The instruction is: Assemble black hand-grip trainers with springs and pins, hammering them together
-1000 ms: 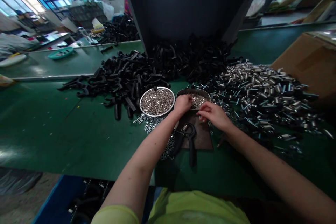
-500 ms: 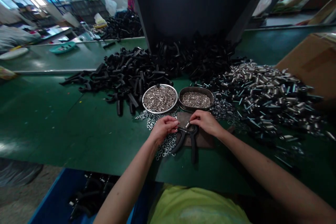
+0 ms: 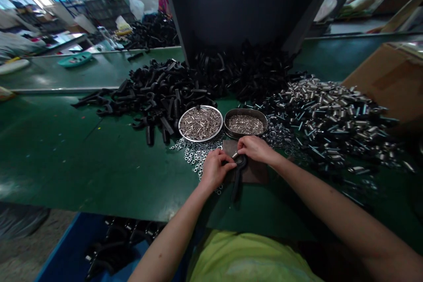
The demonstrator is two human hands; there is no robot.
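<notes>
A black plastic spring clamp [image 3: 235, 185] lies over a brown plate, its handle toward me. Closed in a pinch at the clamp's left side is my left hand [image 3: 215, 170], which hides much of that side. My right hand [image 3: 254, 148] pinches at the clamp's upper end, beside a small shiny metal spring [image 3: 235, 155]. Both sets of fingertips are close together around this end. The brown plate [image 3: 259, 172] shows beneath and right of the clamp.
Behind my hands stand a round dish [image 3: 182, 135] of metal pins and an oval tin [image 3: 226, 126] of small metal parts. Loose nuts [image 3: 191, 155] lie left. Black clamp parts [image 3: 155, 83] and a metal-and-black parts heap [image 3: 333, 119] surround them. A cardboard box [image 3: 386, 79] stands right.
My left hand has moved right and toward me onto the clamp, covering its left handle. The clamp has turned slightly. My right hand has stayed at its upper end.
</notes>
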